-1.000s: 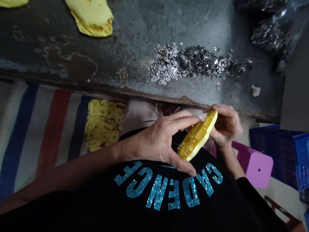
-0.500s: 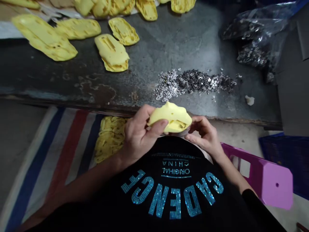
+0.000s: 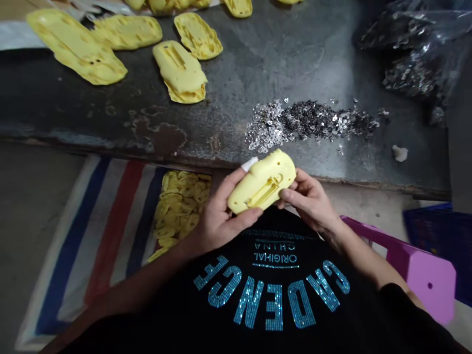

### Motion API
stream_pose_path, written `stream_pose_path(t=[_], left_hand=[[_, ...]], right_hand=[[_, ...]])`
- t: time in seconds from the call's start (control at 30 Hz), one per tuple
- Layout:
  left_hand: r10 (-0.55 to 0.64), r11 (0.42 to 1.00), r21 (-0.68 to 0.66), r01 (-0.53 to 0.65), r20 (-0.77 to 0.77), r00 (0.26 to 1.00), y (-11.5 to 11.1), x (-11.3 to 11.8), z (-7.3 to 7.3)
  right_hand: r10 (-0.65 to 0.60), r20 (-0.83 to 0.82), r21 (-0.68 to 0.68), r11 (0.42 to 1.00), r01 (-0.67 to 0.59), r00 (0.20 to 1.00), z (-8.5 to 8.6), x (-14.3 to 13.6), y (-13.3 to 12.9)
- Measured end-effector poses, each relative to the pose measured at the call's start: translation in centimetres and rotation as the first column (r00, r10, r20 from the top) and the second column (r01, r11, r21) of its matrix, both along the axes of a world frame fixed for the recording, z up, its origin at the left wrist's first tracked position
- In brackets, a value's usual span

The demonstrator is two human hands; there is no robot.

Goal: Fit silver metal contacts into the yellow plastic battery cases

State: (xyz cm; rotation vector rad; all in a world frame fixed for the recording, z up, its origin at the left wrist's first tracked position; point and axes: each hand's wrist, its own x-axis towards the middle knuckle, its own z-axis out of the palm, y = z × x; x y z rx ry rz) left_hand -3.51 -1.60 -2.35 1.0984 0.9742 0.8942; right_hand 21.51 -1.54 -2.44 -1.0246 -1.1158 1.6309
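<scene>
A yellow plastic shell (image 3: 258, 184) with a long slot and small holes is tilted between my hands, just in front of the table edge. My left hand (image 3: 224, 211) grips its left end, thumb along the lower side, with a white wrap on one finger. At the shell's right edge, my right hand (image 3: 309, 199) pinches it between thumb and fingers. Beyond the shell, a pile of small shiny metal pieces (image 3: 309, 120) lies on the dark table (image 3: 221, 118).
Several yellow shells (image 3: 180, 71) lie at the table's back left. Clear bags of metal pieces (image 3: 413, 73) stand back right. Below the table are a container of yellow parts (image 3: 180, 201), a striped sheet (image 3: 110, 226), a purple stool (image 3: 427, 275) and a blue crate (image 3: 431, 231).
The shell has been turned so its slotted face shows more fully and slants up to the right. My right fingers have moved onto its right edge. The view has shifted slightly.
</scene>
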Motion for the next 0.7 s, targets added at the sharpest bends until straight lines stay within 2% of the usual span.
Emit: stream_pose_path(t=[0.03, 0.07, 0.1, 0.13, 0.17, 0.2, 0.23, 0.27, 0.3, 0.33, 0.4, 0.5, 0.57, 0.63, 0.7], left_hand=[[0.059, 0.998, -0.004, -0.059, 0.003, 0.998, -0.2, -0.1, -0.1], [0.115, 0.993, -0.01, -0.115, 0.014, 0.993, -0.1, -0.3, 0.0], [0.169, 0.986, -0.018, -0.168, 0.032, 0.985, 0.1, -0.4, 0.1], [0.21, 0.978, -0.025, -0.209, 0.058, 0.976, 0.4, -0.5, 0.2], [0.243, 0.97, -0.033, -0.241, 0.093, 0.966, 0.7, -0.5, 0.4], [0.26, 0.965, -0.051, -0.256, 0.126, 0.957, 1.1, -0.6, 0.6], [0.265, 0.963, -0.078, -0.256, 0.151, 0.952, 1.4, -0.6, 0.7], [0.268, 0.962, -0.101, -0.253, 0.173, 0.948, 1.7, -0.5, 0.8], [0.271, 0.96, -0.121, -0.251, 0.193, 0.943, 1.9, -0.4, 0.9], [0.271, 0.96, -0.137, -0.246, 0.211, 0.939, 2.0, -0.3, 0.9], [0.264, 0.958, -0.172, -0.228, 0.234, 0.936, 2.0, -0.1, 0.9], [0.235, 0.958, -0.221, -0.185, 0.23, 0.944, 2.0, 0.5, 0.7], [0.203, 0.961, -0.234, -0.15, 0.22, 0.954, 2.0, 0.9, 0.6], [0.183, 0.962, -0.241, -0.131, 0.208, 0.961, 2.1, 1.4, 0.5], [0.17, 0.959, -0.257, -0.121, 0.18, 0.969, 2.2, 1.8, 0.6]], right_hand=[[0.046, 0.123, 0.101, 0.993, -0.059, 0.991, 0.3, 0.6, 0.7], [0.024, 0.293, 0.229, 0.969, -0.094, 0.956, 0.6, 1.4, 1.6], [-0.082, 0.475, 0.367, 0.923, -0.113, 0.876, 0.8, 2.3, 2.8], [-0.272, 0.624, 0.507, 0.855, -0.114, 0.733, 0.9, 3.3, 4.1], [-0.424, 0.715, 0.588, 0.795, -0.149, 0.556, 0.9, 4.2, 5.4], [-0.519, 0.759, 0.621, 0.758, -0.199, 0.392, 0.7, 5.0, 6.5], [-0.56, 0.785, 0.617, 0.745, -0.253, 0.263, 0.5, 5.6, 7.4], [-0.569, 0.803, 0.595, 0.746, -0.3, 0.177, 0.3, 6.1, 8.0], [-0.565, 0.815, 0.573, 0.748, -0.335, 0.132, 0.0, 6.5, 8.2], [-0.558, 0.821, 0.56, 0.747, -0.359, 0.121, -0.1, 6.8, 8.0], [-0.553, 0.817, 0.572, 0.736, -0.363, 0.165, -0.1, 7.4, 6.8], [-0.564, 0.782, 0.621, 0.739, -0.26, 0.266, 0.5, 8.6, 4.4], [-0.577, 0.759, 0.638, 0.751, -0.167, 0.302, 0.8, 9.1, 3.5], [-0.575, 0.749, 0.636, 0.762, -0.117, 0.33, 0.7, 9.0, 3.5], [-0.558, 0.752, 0.629, 0.766, -0.13, 0.352, 0.1, 8.4, 4.3]])
